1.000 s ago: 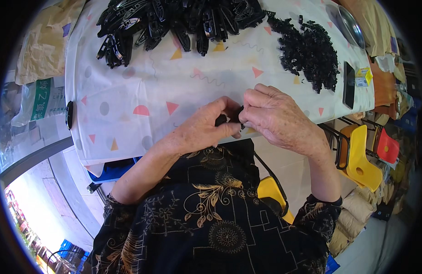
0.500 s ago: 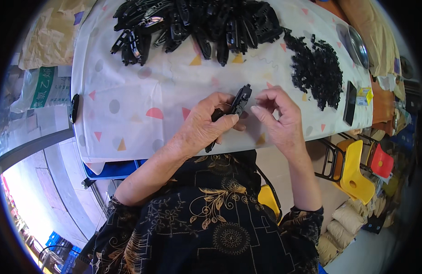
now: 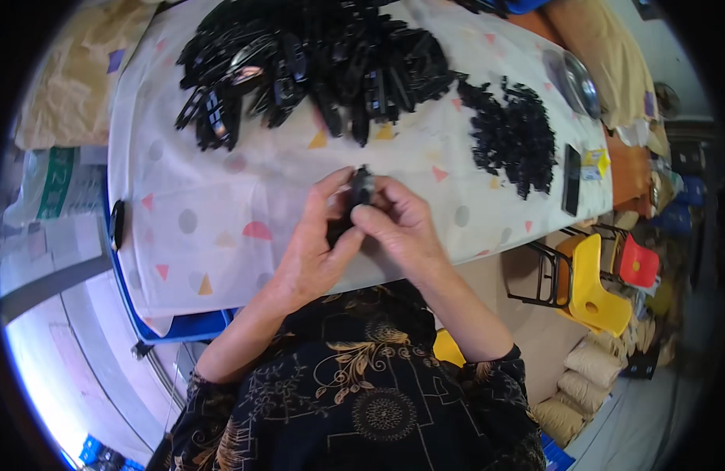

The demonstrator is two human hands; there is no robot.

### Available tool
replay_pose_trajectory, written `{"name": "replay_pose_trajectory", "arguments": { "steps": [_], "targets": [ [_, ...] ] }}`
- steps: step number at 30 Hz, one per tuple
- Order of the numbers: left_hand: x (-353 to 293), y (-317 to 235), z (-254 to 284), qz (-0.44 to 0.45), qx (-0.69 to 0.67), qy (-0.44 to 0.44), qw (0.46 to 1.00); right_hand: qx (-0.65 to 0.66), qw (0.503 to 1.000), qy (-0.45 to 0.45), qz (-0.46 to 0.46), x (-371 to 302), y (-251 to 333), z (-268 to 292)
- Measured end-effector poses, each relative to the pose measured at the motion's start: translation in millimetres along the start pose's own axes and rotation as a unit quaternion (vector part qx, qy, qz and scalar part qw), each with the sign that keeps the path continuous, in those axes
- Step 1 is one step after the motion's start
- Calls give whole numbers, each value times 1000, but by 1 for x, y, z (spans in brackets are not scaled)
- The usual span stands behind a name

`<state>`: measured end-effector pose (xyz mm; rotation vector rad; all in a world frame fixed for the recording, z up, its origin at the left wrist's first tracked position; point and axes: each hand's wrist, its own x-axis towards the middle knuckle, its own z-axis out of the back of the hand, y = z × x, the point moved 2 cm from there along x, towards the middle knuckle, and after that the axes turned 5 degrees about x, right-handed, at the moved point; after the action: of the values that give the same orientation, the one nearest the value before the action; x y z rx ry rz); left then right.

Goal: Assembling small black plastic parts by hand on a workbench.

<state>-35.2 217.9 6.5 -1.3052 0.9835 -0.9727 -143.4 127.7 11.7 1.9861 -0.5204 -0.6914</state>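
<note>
Above the near part of the table, my left hand (image 3: pixel 306 250) and my right hand (image 3: pixel 403 226) meet around an elongated black plastic part (image 3: pixel 363 187). It stands roughly upright between the fingers and is slightly blurred. Both hands are closed on it, with the right thumb and fingers pinching its side. Something dark also shows in the left palm, mostly covered by the fingers. Beyond the hands lies a big heap of long, glossy black plastic parts (image 3: pixel 288 67). To its right, a heap of small black pieces (image 3: pixel 513 141) is spread on the cloth.
A patterned white cloth (image 3: pixel 188 255) covers the table. One black part (image 3: pixel 117 224) lies at its left edge. On the right are a black phone-like slab (image 3: pixel 571 180), a small yellow box (image 3: pixel 595 164) and a metal bowl (image 3: pixel 580 85). Yellow (image 3: pixel 594 286) and red chairs (image 3: pixel 639 263) stand beyond.
My right hand has moved left and closed on the black part, from which it was apart before. The left hand has shifted slightly left and lower. The view has shifted too.
</note>
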Motion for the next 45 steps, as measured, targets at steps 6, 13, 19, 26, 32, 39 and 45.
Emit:
{"name": "replay_pose_trajectory", "arguments": {
  "steps": [6, 13, 19, 26, 32, 39, 45],
  "targets": [
    [-2, 1, 2, -30, 33, 37, 998, -67, 995, 37, 72, -8, 2, -4],
    [-16, -11, 21, 22, -2, 103, 994, -142, 989, 33, 28, -22, 22, 4],
    [-55, -28, 197, 60, 296, -254, 919, -604, 713, -253, 250, -35, 62, 152],
    [-67, -50, 260, -53, 747, -342, 567, -709, 630, -222, 228, -12, 63, 164],
    [29, -30, 165, -102, 619, -239, 741, -707, 600, -205, 314, -10, 61, 154],
    [72, -8, 140, -67, 693, -257, 671, -230, 925, -264, 149, -21, 51, 140],
    [56, -6, 128, -119, 684, -269, 667, 46, 981, -159, 105, -13, 29, 105]
  ]
}}
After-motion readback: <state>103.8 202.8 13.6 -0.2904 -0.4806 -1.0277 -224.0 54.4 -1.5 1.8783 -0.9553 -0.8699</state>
